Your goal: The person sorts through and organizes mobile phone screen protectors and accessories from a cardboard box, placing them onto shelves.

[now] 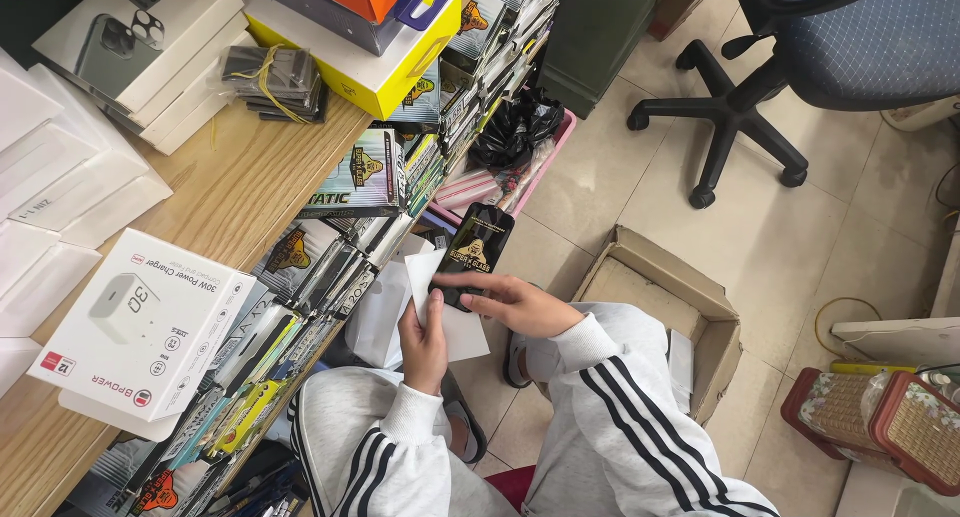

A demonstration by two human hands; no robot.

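Looks like mid-swap: left hand [424,339] fingers pinch a white sleeve [440,307], right hand [520,302] fingers grip a black phone-shaped pack [472,252] right above it, just off the desk [240,187] edge. Next bit probably needs lining pack up with sleeve

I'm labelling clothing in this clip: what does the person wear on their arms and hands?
Both arms are in light grey sweatshirt sleeves with black stripes running lengthwise and ribbed cuffs. The left hand and right hand are bare: no gloves, and no rings or watch visible.
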